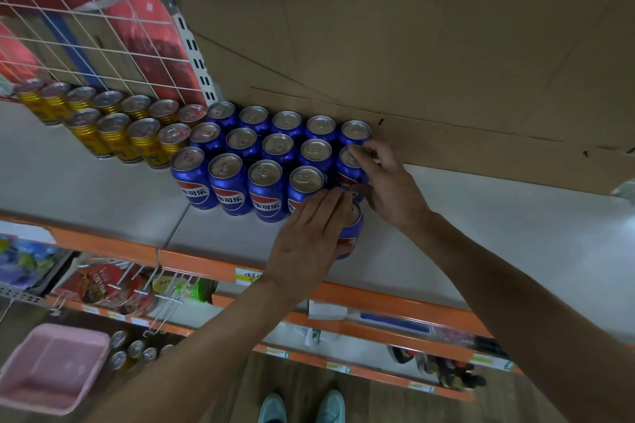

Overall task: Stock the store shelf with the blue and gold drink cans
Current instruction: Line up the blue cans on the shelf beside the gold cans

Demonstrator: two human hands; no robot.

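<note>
Dim, flat indoor light spreads over the pale grey shelf board [103, 182], with soft glints on the silver tops of the blue drink cans [264, 172]. Wide-angle distortion bows the orange metal shelf edge [378, 299]; the pink plastic basket [51, 364] in the corner is blurred.

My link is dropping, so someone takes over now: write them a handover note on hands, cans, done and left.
Left hand holds a front-row blue can on the shelf, at the row's right end.
Right hand grips the middle-row blue can behind it.
Done: blue block three rows deep, gold cans to its left.
Left: seat and release both; a few cans beside the pink basket may need shelving.
</note>
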